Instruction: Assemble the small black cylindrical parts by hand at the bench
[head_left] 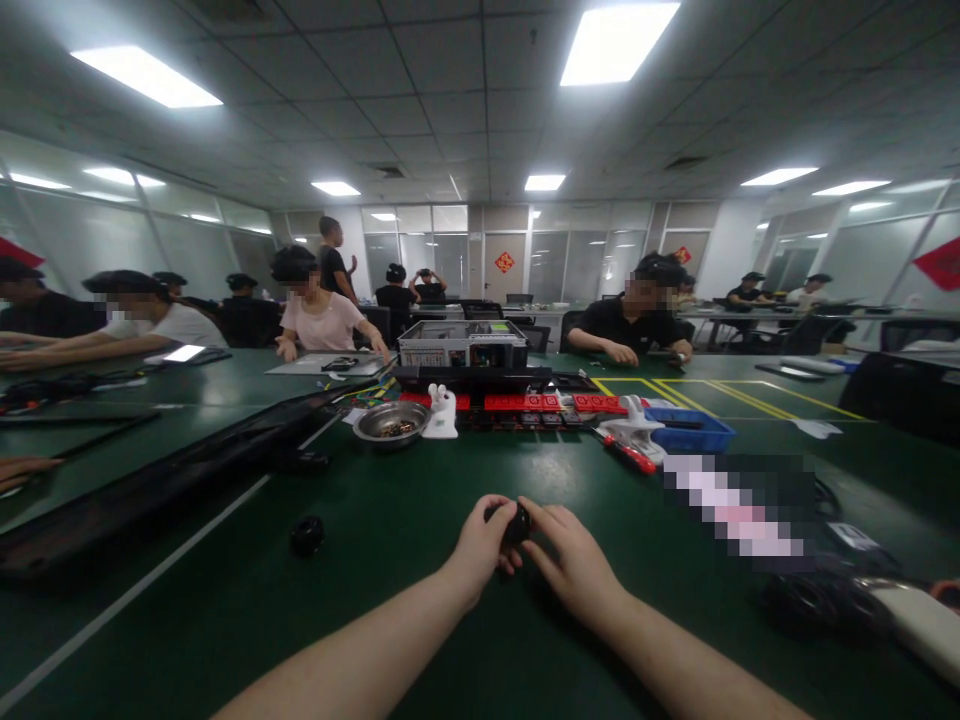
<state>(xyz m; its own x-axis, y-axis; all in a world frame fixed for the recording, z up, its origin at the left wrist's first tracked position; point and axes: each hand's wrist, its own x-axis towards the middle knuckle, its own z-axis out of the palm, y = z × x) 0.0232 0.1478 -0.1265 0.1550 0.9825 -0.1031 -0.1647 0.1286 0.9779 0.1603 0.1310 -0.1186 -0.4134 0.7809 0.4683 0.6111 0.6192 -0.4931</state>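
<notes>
A small black round object (516, 524) is between my two hands, just above the green table (405, 640). My left hand (481, 545) is closed around its left side. The fingers of my right hand (568, 555) are pressed to its right side. My fingers hide part of it, so its exact kind cannot be made out. Off to the left, a similar black ring-shaped piece (307, 536) lies on the table, apart from both hands.
Ahead are a metal bowl (390, 424) of small parts, a white figure-like stand (441, 412), red trays (525, 402) and an opened computer case (461, 345). A red-handled tool (634, 456) lies by a blue bin (694, 430). A long black panel (172, 470) stretches along the left; co-workers sit opposite.
</notes>
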